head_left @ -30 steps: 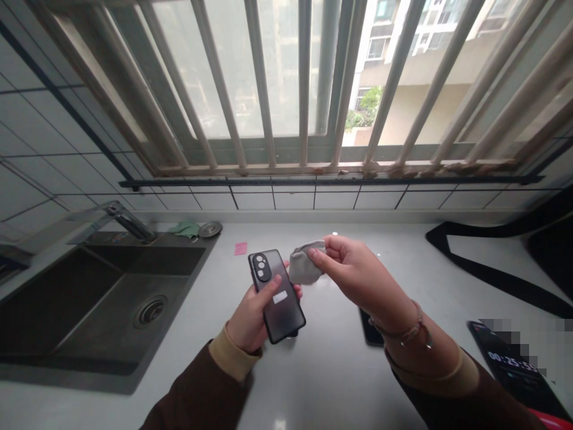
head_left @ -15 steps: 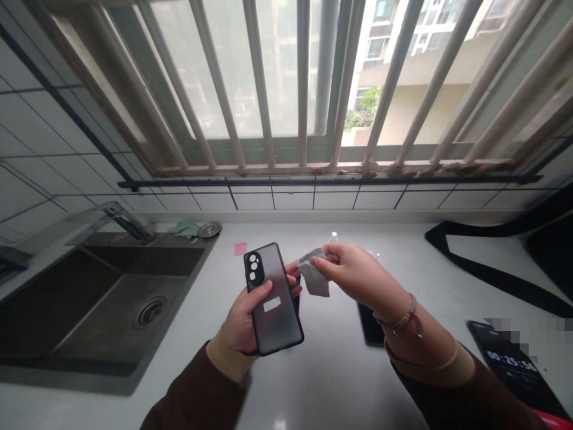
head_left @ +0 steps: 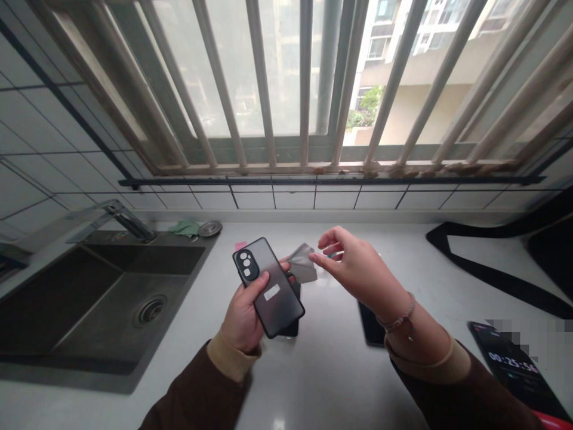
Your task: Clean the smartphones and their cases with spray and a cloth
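I see the phone [head_left: 267,286] at frame centre, back toward me, its long axis running from the camera end at upper left to the lower right. My left hand [head_left: 244,313] has its fingers clenched around it, thumb across the back. A grey cloth [head_left: 303,264] sticks out just right of the phone's top edge; I cannot tell what pins it. My right hand [head_left: 353,266] sits just beside the cloth, fingers released and spread. Pale tabletop [head_left: 322,370] lies open below; the sink [head_left: 98,298] edge bounds the left, another phone [head_left: 370,322] lies lower right.
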A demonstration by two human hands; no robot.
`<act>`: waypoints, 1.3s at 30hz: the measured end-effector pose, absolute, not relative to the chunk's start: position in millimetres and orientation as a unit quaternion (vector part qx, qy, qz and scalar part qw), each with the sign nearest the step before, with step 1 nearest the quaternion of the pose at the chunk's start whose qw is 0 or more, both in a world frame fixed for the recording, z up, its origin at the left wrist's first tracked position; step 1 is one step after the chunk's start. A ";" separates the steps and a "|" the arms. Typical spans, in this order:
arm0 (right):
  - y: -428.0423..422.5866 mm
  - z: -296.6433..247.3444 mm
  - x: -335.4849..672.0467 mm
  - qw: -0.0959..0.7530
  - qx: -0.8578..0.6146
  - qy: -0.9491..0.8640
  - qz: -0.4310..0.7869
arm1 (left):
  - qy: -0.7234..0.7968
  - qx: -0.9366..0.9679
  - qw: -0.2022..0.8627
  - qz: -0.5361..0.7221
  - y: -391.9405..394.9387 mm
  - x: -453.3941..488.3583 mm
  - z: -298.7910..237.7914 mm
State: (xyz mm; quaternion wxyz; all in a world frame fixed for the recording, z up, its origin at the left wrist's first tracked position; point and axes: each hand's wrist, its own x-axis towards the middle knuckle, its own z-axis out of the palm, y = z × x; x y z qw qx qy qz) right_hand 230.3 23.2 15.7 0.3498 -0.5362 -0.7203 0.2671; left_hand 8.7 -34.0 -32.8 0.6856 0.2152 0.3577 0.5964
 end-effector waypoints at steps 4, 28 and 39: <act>22.3 14.7 230.6 0.334 -0.514 -0.760 0.214 | 0.359 0.203 0.689 0.596 -33.9 8.9 -31.8; 30.1 8.3 230.4 0.350 -0.447 -0.760 0.315 | 0.361 0.228 0.703 0.569 -36.3 8.4 -35.6; 36.4 4.1 235.0 0.306 -0.451 -0.652 0.528 | 0.353 0.235 0.707 0.565 -35.4 7.1 -36.0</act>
